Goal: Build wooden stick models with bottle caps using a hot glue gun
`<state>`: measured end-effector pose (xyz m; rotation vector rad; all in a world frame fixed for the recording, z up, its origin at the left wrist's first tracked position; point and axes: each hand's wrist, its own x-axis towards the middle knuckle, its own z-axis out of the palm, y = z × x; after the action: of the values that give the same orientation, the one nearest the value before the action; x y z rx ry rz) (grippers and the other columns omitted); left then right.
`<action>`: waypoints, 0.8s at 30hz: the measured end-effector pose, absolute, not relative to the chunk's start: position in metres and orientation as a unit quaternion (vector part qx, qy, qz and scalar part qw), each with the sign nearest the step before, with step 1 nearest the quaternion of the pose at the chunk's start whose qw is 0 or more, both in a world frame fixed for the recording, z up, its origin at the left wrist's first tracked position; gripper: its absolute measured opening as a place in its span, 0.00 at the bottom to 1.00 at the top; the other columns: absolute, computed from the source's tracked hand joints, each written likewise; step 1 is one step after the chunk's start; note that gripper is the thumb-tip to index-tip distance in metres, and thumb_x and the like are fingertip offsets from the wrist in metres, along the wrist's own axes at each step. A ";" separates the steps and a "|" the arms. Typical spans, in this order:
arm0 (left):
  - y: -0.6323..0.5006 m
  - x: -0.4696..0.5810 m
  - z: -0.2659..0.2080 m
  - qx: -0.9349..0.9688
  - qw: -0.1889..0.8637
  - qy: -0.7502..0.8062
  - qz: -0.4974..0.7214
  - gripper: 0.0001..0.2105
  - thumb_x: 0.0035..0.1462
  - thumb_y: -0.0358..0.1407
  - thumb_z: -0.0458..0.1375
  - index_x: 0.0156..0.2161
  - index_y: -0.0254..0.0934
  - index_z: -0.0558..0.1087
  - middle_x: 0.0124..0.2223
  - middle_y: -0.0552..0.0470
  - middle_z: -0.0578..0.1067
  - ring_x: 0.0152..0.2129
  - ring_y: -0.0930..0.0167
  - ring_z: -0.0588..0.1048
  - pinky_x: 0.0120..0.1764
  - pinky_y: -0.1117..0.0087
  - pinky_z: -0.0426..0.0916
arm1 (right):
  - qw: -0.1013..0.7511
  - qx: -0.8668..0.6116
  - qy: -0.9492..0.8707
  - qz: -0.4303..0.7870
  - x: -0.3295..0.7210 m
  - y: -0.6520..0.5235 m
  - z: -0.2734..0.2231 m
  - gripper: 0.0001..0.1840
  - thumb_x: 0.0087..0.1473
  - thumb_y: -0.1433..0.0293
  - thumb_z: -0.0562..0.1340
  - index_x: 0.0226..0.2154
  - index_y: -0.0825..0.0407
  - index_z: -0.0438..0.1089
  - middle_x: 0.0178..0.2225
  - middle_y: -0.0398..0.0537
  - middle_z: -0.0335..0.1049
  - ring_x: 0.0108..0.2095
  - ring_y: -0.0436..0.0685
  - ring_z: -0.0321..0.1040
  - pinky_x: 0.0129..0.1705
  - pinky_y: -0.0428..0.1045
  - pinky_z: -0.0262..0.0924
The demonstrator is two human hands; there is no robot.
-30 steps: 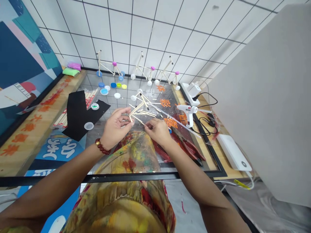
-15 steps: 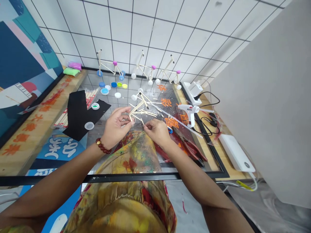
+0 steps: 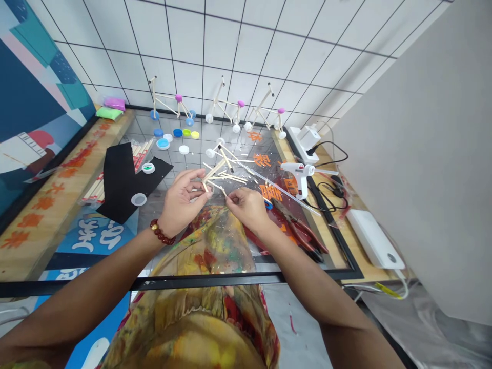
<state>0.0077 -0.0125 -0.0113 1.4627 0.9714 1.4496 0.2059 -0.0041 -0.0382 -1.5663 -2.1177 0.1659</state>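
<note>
My left hand, with a red bead bracelet at the wrist, is closed on a small frame of pale wooden sticks. Its thumb and fingers pinch the near corner, where several sticks meet. Close by on the right, my right hand pinches a short wooden stick between thumb and forefinger; its upper end touches or almost touches a stick reaching from the left hand. Just beyond lies a stick piece with white bottle-cap wheels. Whether it joins the held frame I cannot tell. Loose sticks lie between.
Three stick tricycles with pink seats stand along the wall. Coloured bottle caps lie behind my left hand, near black sheet material. To the right are a glue gun, pliers, a power strip and cables.
The view has shifted slightly. Both hands keep nearly the same pose, with the stick in my right hand still against or close to the frame.
</note>
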 end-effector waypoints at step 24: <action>-0.015 0.008 -0.009 0.587 0.418 0.391 0.572 0.23 0.47 0.31 0.68 0.50 0.38 0.72 0.50 0.48 0.68 0.35 0.73 0.79 0.42 0.68 0.79 | 0.230 -0.599 -0.764 0.065 0.205 -0.004 -0.035 0.08 0.55 0.68 0.63 0.29 0.50 0.78 0.29 0.46 0.78 0.29 0.53 0.71 0.32 0.47 0.55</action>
<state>0.0080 -0.0146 -0.0088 1.4727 0.9804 1.4357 0.2053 -0.0041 -0.0348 -1.6482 -2.1036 0.1791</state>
